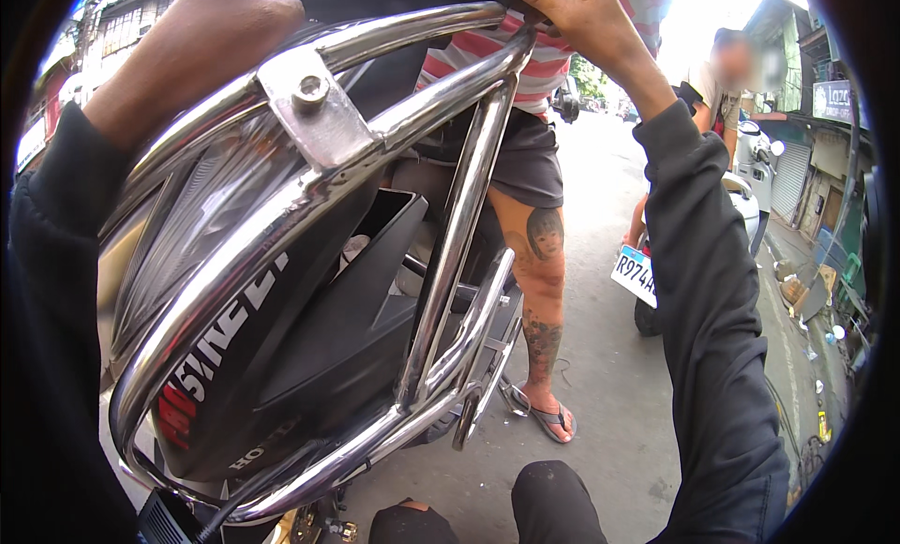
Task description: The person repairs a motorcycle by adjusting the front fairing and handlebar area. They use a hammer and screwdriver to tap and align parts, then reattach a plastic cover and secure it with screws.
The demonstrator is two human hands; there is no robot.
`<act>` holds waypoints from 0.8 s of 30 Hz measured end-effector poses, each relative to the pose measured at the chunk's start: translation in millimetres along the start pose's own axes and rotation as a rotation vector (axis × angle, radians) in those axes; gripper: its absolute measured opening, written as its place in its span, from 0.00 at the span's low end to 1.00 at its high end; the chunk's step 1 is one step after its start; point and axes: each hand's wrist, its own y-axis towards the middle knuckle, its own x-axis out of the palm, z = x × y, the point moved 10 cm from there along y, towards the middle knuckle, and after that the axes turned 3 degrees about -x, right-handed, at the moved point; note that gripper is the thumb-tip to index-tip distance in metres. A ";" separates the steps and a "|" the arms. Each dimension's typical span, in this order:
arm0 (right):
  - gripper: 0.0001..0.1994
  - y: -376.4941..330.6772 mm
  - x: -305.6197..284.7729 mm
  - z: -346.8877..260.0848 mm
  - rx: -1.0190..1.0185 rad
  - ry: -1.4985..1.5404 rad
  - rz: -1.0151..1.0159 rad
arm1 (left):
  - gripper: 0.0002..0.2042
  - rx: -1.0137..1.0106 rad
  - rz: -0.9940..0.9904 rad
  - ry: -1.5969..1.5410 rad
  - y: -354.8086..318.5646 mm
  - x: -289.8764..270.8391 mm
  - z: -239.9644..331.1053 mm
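A scooter with a black body panel (309, 366) stands close in front of me on the left, ringed by a chrome crash guard (473, 197). A flat metal bracket with a hex bolt (309, 92) joins two of its tubes. My left hand (230, 28) is closed above the upper tube, beside a black part cut off by the top edge. At the far upper end of the guard is my right hand (577, 14), thumb and fingers bent in against the same dark part. What either hand grips is mostly out of the picture.
Behind the scooter stands a person in a striped shirt, dark shorts (530, 159) and a flip-flop (553, 422). Another person is by a white scooter (741, 202) on the right. Litter (806, 295) lines the roadside. My knees (553, 502) are low in front.
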 end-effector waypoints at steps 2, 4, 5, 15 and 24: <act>0.24 2.4 -0.1 2.0 0.012 0.030 0.014 | 0.14 0.002 -0.154 -0.024 -5.7 6.8 -4.4; 0.27 5.8 -0.3 7.7 0.046 0.027 0.006 | 0.14 0.023 -0.120 -0.062 -12.5 1.3 -5.4; 0.29 7.5 -0.6 9.4 0.049 0.059 -0.002 | 0.13 0.034 -0.102 -0.080 -16.0 -1.0 -5.2; 0.40 10.7 1.2 26.7 0.030 -0.120 0.021 | 0.26 0.240 -0.241 0.168 -0.2 34.0 28.4; 0.38 10.9 5.6 29.6 0.199 -0.101 -0.021 | 0.33 0.135 -0.495 0.300 24.4 49.4 39.0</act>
